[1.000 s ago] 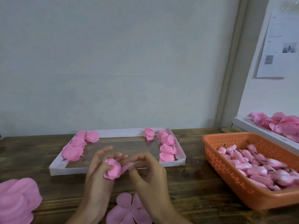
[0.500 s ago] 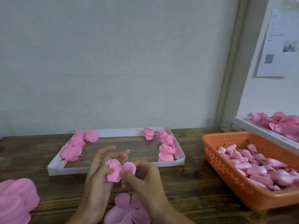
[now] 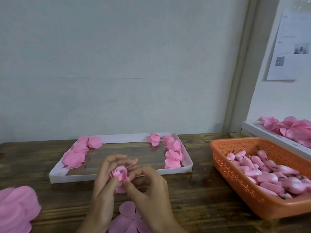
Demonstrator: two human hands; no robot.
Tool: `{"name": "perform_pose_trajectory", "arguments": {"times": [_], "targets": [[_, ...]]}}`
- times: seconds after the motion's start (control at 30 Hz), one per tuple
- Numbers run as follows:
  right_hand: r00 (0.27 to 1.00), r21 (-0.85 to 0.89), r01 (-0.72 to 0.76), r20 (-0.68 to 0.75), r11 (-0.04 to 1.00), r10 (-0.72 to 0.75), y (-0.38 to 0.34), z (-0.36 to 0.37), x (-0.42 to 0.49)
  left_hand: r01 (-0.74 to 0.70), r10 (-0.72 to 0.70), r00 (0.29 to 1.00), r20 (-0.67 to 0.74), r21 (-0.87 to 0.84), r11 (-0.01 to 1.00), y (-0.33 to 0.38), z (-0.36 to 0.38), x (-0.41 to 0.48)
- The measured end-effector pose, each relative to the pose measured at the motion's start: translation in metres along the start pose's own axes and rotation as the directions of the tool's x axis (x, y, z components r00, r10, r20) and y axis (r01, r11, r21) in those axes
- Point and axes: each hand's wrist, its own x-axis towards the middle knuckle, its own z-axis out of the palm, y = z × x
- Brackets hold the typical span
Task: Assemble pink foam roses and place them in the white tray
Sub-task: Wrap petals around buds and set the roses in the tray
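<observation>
I see both hands joined on one pink foam rose [image 3: 119, 174], just in front of the white tray [image 3: 75, 177].

Nearest me, a flat petal cutout [image 3: 128, 220] lies on the wooden table [image 3: 193, 199] under my wrists, with a loose petal pile [image 3: 15, 209] at the left edge. My left hand [image 3: 104, 187] rises from below, thumb and lower fingers curled round the rose's left side, upper fingers spread above it. My right hand [image 3: 149, 190] arches in from the right, thumb and forefinger pinching the rose's lower petals. The rose is held above the table, outside the tray. Beyond it, finished roses [image 3: 173, 152] line the tray's left and right ends. To the right stands an orange basket [image 3: 235, 190] of pink buds [image 3: 262, 172]; behind it, a second tray [image 3: 262, 132] of petals.
</observation>
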Motion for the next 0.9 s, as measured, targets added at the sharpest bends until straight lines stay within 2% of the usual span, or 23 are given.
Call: {"name": "perform_pose_trajectory", "arguments": {"times": [0.1,0.2,0.33,0.5,0.6,0.7,0.8,0.9], "targets": [[1.0,0.031,-0.008,0.019,1.0,0.007,0.002,-0.001,-0.001,-0.003,0.003,1.0,0.027,0.007,1.0,0.001,0.0,-0.001],[1.0,-0.014,-0.008,0.024,1.0,0.008,0.005,-0.001,0.0,-0.006,0.006,0.999,0.052,0.01,1.0,0.0,0.001,-0.003],[0.997,-0.134,0.072,0.011,0.988,-0.072,0.009,-0.003,0.004,0.009,-0.009,0.996,0.088,0.002,1.0,0.004,0.003,-0.003],[0.992,-0.242,0.087,0.115,0.966,-0.06,0.006,-0.006,0.007,0.039,-0.038,0.998,0.049,-0.012,0.999,0.004,0.005,0.001],[0.973,-0.322,0.194,0.18,0.926,-0.141,0.007,-0.006,0.006,0.136,-0.144,0.989,-0.032,-0.185,0.973,0.001,0.002,0.008],[0.949,-0.345,0.313,0.157,0.885,-0.275,0.012,0.0,-0.001,0.208,-0.24,0.97,-0.026,-0.417,0.885,0.002,0.001,0.007],[0.96,-0.324,0.279,0.107,0.904,-0.258,0.016,0.003,-0.002,0.24,-0.277,0.961,0.006,-0.517,0.822,0.004,0.001,0.005],[0.985,-0.196,0.172,0.056,0.965,-0.164,0.015,0.004,-0.003,0.317,-0.327,0.94,0.092,-0.586,0.746,0.007,0.001,0.003]]}}
